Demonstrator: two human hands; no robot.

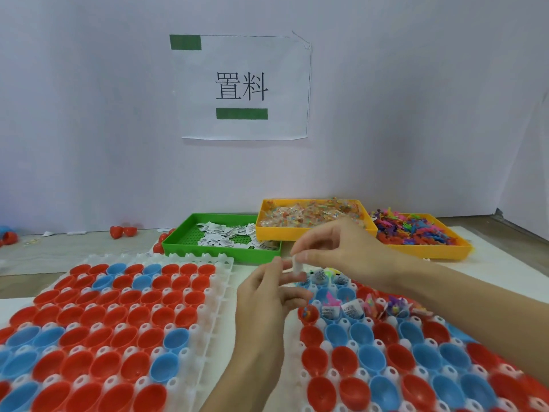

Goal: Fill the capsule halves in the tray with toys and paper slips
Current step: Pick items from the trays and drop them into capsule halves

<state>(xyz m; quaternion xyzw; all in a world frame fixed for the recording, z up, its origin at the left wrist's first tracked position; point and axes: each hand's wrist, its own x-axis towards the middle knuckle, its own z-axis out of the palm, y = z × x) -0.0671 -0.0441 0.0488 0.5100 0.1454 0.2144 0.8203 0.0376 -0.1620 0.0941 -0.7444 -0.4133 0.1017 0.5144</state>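
Two white trays hold red and blue capsule halves: the left tray (221, 281) and the right tray (329, 374). In the right tray's far rows several halves (350, 310) hold toys and paper slips; the nearer halves (368, 356) look empty. My right hand (335, 248) hovers over the far left corner of the right tray, pinching a small white paper slip (297, 264) between thumb and forefinger. My left hand (267, 295) is just below it, fingers loosely curled and touching the slip's lower end.
At the back stand a green bin of paper slips (190, 243), a yellow bin of wrapped packets (312, 233) and a yellow bin of coloured toys (430, 251). Loose red capsule halves (123, 231) lie by the wall. A paper sign (242, 87) hangs above.
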